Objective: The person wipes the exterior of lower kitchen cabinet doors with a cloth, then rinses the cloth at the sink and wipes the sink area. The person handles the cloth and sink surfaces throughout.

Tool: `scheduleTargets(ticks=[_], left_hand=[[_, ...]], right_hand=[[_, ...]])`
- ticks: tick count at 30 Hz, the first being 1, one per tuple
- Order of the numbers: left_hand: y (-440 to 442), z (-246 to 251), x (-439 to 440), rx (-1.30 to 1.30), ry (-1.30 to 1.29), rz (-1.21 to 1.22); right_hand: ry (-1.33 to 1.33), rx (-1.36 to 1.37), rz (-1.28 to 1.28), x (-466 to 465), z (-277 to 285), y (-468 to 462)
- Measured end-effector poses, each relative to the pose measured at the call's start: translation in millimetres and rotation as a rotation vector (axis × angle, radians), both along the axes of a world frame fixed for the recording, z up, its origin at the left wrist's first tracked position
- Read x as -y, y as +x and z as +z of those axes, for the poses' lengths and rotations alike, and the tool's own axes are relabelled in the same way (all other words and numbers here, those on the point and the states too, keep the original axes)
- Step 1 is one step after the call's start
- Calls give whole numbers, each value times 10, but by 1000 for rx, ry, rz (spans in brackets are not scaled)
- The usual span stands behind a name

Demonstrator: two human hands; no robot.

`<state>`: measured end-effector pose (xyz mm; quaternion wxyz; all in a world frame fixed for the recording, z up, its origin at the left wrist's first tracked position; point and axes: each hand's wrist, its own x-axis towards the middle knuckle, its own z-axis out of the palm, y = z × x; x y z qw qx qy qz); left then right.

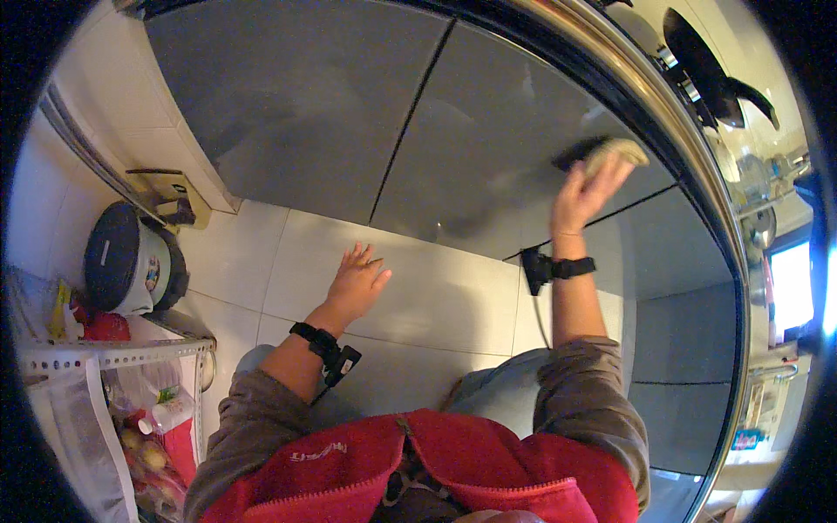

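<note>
My right hand (586,196) presses a folded pale cloth or sponge (618,154) against a glossy grey cabinet door (477,131), near its upper right side. Motion blur hides the pad's exact kind. My left hand (358,278) holds nothing; its fingers are spread above the tiled floor (405,314). To the left of the dark seam is a second grey door (281,98), with faint smears on its surface. Both wrists wear black straps with small devices.
A metal-edged countertop (709,157) curves above the doors, with a black pan (706,72) on it. At left, a perforated metal shelf rack (150,350) carries a dark-lidded pot (124,258); a plastic bottle (167,416) lies lower down. More grey cabinet fronts (683,340) stand at right.
</note>
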<state>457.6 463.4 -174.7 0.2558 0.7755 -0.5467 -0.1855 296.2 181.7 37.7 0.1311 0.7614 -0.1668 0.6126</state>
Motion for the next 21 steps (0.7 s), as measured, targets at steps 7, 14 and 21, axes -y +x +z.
scheduleTargets(ticks=[7,14,21], left_hand=[[107,-52,-89,1,-46,43],[157,-56,-85,47,2,52],[196,-82,-77,23,48,84]], right_hand=[[-173,-450,101,-566,-407,1276],[457,-1560,244,-426,-1900,394],[498,-890,693,-741,-1471,-11]])
